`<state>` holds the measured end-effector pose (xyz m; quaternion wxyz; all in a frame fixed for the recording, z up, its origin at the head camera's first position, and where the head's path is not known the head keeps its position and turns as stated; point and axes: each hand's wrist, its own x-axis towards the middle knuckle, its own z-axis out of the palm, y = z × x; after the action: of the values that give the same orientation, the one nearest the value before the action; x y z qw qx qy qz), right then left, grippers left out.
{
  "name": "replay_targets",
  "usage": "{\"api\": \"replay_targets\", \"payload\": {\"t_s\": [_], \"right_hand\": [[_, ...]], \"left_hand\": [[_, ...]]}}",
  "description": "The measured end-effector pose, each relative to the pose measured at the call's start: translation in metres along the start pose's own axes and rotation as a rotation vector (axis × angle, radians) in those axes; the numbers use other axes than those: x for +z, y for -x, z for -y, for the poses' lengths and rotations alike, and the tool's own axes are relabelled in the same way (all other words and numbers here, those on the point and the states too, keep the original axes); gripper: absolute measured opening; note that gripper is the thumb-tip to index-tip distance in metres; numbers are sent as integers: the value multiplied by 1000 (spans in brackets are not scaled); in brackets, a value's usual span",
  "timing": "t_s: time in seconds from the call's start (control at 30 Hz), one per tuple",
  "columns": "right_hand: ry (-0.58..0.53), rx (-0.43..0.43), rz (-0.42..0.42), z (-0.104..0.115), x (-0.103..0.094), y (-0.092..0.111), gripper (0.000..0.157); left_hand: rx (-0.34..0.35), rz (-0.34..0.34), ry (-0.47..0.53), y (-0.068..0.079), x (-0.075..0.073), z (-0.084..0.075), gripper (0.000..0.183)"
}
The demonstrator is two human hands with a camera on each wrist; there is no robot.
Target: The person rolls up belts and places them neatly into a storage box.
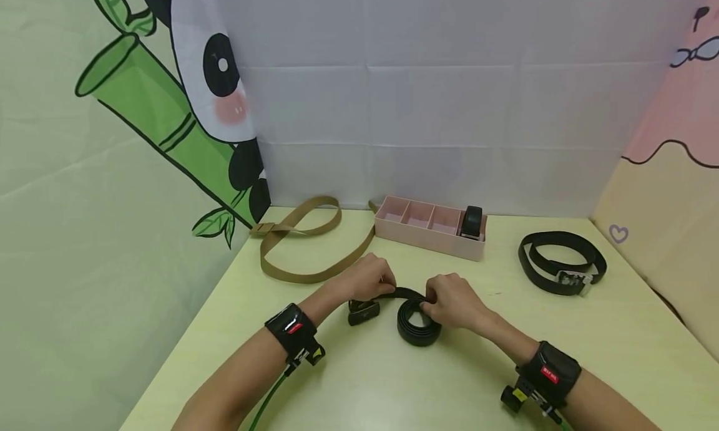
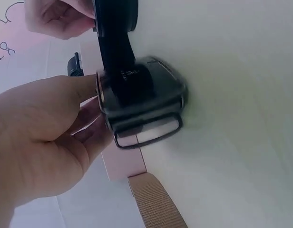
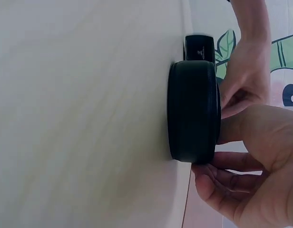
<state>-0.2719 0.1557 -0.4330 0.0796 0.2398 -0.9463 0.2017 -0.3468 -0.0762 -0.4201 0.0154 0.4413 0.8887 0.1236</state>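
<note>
A black belt [image 1: 418, 338] stands on its edge on the table, most of it wound into a tight roll with a short strip running left to its buckle. My left hand [image 1: 367, 276] pinches the strip beside the dark metal buckle [image 2: 144, 102], which shows a rectangular loop in the left wrist view. On the other side, my right hand [image 1: 455, 301] grips the roll from behind, thumb and fingers at its upper edge. The right wrist view shows the roll's broad outer face [image 3: 193, 111], with the fingers [image 3: 232, 180] partly behind it.
Behind the hands stands a pink divided box [image 1: 427, 239] with a rolled black belt [image 1: 472, 221] in its right compartment. A tan webbing belt [image 1: 314, 276] lies looped at the back left. Another black belt [image 1: 562, 237] lies loosely coiled at the right.
</note>
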Motion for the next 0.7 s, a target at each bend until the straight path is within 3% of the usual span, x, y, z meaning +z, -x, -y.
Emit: {"api": "replay_targets", "payload": {"t_s": [0.37, 0.57, 0.7], "right_hand": [[53, -19, -42, -17, -3, -18, 22], [49, -21, -34, -18, -3, -20, 23], [37, -30, -28, -18, -3, -19, 23]], "left_hand": [[-30, -48, 121, 11, 9, -28, 21], [-91, -14, 160, 6, 4, -24, 25], [-94, -34, 143, -5, 0, -20, 27]]}}
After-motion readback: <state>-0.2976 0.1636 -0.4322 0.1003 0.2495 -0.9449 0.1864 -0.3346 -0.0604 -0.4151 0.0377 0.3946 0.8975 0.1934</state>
